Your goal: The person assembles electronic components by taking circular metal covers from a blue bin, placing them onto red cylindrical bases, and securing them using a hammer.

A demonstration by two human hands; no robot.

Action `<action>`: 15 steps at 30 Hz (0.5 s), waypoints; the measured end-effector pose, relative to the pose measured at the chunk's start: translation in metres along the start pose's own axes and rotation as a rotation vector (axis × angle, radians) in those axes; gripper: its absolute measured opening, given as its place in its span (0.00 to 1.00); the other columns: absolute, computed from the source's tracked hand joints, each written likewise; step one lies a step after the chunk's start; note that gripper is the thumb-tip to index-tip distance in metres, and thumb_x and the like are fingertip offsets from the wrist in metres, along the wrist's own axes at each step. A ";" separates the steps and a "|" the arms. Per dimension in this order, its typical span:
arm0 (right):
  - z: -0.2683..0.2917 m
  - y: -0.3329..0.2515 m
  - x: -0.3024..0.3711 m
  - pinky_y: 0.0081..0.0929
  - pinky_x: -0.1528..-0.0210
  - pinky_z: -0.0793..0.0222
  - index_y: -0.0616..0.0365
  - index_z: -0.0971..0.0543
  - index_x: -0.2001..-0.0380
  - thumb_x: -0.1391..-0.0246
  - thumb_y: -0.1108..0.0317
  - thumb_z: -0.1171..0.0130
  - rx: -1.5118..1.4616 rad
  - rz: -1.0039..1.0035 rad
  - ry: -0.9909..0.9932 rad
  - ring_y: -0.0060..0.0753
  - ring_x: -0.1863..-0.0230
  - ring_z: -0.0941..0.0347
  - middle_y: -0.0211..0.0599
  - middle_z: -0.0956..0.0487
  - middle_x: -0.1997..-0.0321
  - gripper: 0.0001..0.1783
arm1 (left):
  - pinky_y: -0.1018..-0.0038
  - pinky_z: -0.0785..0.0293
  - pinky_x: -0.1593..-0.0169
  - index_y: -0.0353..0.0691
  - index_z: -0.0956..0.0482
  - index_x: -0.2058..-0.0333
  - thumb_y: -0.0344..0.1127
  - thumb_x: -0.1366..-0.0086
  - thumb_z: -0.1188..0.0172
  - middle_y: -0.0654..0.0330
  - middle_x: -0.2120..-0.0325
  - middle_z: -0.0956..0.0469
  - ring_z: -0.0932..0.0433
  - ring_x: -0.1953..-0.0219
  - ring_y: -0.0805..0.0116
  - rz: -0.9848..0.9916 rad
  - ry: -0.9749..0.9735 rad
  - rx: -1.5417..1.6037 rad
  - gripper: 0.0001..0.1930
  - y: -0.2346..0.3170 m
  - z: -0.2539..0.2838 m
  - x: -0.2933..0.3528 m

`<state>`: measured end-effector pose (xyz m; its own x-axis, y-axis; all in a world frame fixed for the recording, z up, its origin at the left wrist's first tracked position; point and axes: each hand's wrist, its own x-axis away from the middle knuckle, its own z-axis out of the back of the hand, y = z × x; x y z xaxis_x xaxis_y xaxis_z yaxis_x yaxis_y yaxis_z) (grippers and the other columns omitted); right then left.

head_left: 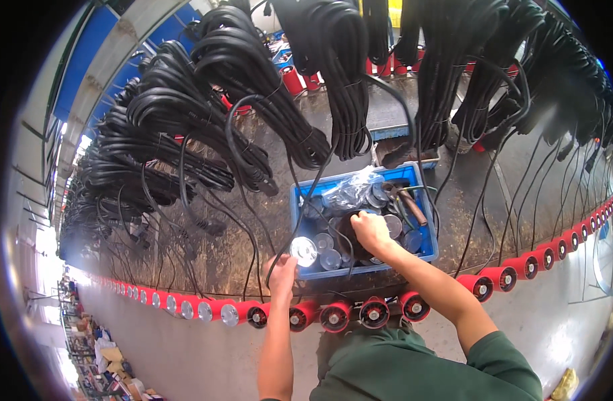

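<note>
My left hand is closed at the table's front edge, just outside the blue bin. A clear round disc sits at its fingertips, overlapping the bin's near left corner. A thin black cable hangs down across this hand. Inside the bin, my right hand has its fingers curled together over a dark patch; what they hold, if anything, is hidden. Several more clear discs lie around it in the bin, with a crumpled clear plastic bag and a wooden-handled tool.
Bundles of thick black cable hang over the worn table, their ends trailing down. Red cylinders line the table's front edge; those on the left have clear faces, those nearer me show dark insides. A blue tray stands behind the bin.
</note>
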<state>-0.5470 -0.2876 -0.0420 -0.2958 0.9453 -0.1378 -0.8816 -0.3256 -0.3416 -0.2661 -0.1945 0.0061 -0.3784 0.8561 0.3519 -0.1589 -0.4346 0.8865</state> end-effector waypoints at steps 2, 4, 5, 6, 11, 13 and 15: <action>0.010 -0.008 0.005 0.48 0.64 0.19 0.56 0.18 0.69 0.41 0.70 0.40 -0.061 -0.014 0.044 0.54 0.63 0.15 0.47 0.17 0.65 0.04 | 0.52 0.11 0.53 0.40 0.21 0.63 0.26 0.35 0.37 0.49 0.56 0.14 0.11 0.55 0.52 0.162 -0.191 0.538 0.03 -0.011 0.018 0.030; 0.020 -0.002 0.009 0.49 0.61 0.20 0.58 0.18 0.70 0.41 0.69 0.41 -0.084 -0.037 0.051 0.56 0.62 0.16 0.49 0.18 0.65 0.06 | 0.33 0.20 0.40 0.42 0.19 0.57 0.30 0.32 0.40 0.40 0.44 0.20 0.20 0.40 0.35 0.193 -0.490 1.024 0.07 0.007 0.007 0.060; 0.022 0.000 0.009 0.52 0.60 0.22 0.57 0.17 0.70 0.41 0.68 0.40 -0.118 -0.053 0.052 0.57 0.61 0.17 0.49 0.17 0.66 0.07 | 0.26 0.28 0.35 0.46 0.17 0.49 0.35 0.30 0.42 0.33 0.34 0.29 0.32 0.31 0.25 0.213 -0.682 1.116 0.14 0.000 0.004 0.061; 0.031 -0.005 0.012 0.52 0.59 0.21 0.56 0.16 0.69 0.40 0.66 0.39 -0.178 -0.064 0.093 0.56 0.61 0.16 0.49 0.16 0.67 0.07 | 0.28 0.26 0.35 0.47 0.17 0.43 0.36 0.29 0.43 0.31 0.31 0.33 0.33 0.30 0.23 0.212 -0.816 1.210 0.18 0.003 0.004 0.068; 0.051 -0.006 0.018 0.49 0.55 0.20 0.54 0.14 0.66 0.40 0.60 0.34 -0.328 -0.227 0.085 0.56 0.60 0.15 0.48 0.13 0.66 0.10 | 0.45 0.19 0.38 0.45 0.17 0.54 0.32 0.32 0.34 0.40 0.34 0.28 0.23 0.38 0.36 0.018 -0.753 0.852 0.09 0.009 -0.009 0.082; 0.053 0.002 0.018 0.46 0.55 0.19 0.56 0.13 0.65 0.41 0.62 0.32 -0.261 -0.241 0.113 0.54 0.61 0.14 0.47 0.13 0.66 0.09 | 0.52 0.20 0.40 0.39 0.22 0.59 0.28 0.42 0.24 0.49 0.39 0.26 0.21 0.44 0.47 -0.394 -0.520 0.189 0.15 0.011 -0.020 0.073; 0.054 0.002 0.025 0.43 0.56 0.19 0.57 0.13 0.64 0.41 0.64 0.31 -0.194 -0.238 0.096 0.51 0.61 0.13 0.46 0.12 0.67 0.08 | 0.50 0.29 0.37 0.40 0.22 0.55 0.31 0.51 0.21 0.49 0.41 0.26 0.28 0.39 0.43 -0.926 -0.426 -0.660 0.25 0.009 -0.024 0.057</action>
<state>-0.5760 -0.2638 0.0041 -0.0452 0.9922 -0.1166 -0.8325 -0.1019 -0.5445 -0.3106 -0.1561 0.0271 0.4350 0.8874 -0.1529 -0.6911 0.4379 0.5750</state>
